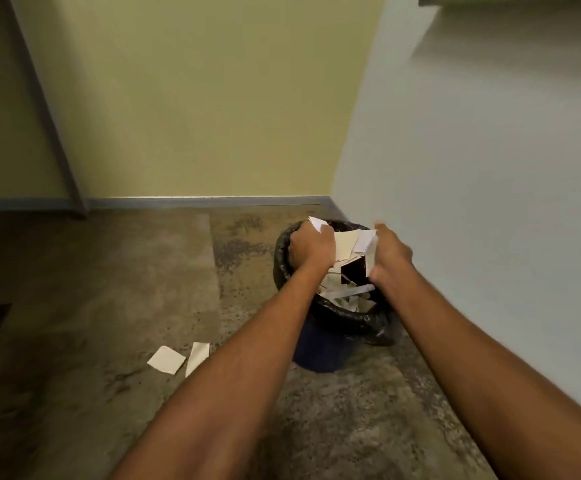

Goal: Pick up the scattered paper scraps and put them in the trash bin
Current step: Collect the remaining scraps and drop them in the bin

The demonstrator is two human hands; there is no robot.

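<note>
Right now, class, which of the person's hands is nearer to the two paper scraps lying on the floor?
Left. The left hand is over the bin, up and to the right of the scraps; the right hand is farther right, by the wall.

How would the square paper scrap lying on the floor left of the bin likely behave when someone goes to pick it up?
The square scrap lies flat and thin on the floor, so it probably weighs very little and would flex when pinched. Lying flush, its edge may be hard to catch; it might slide before lifting.
</note>
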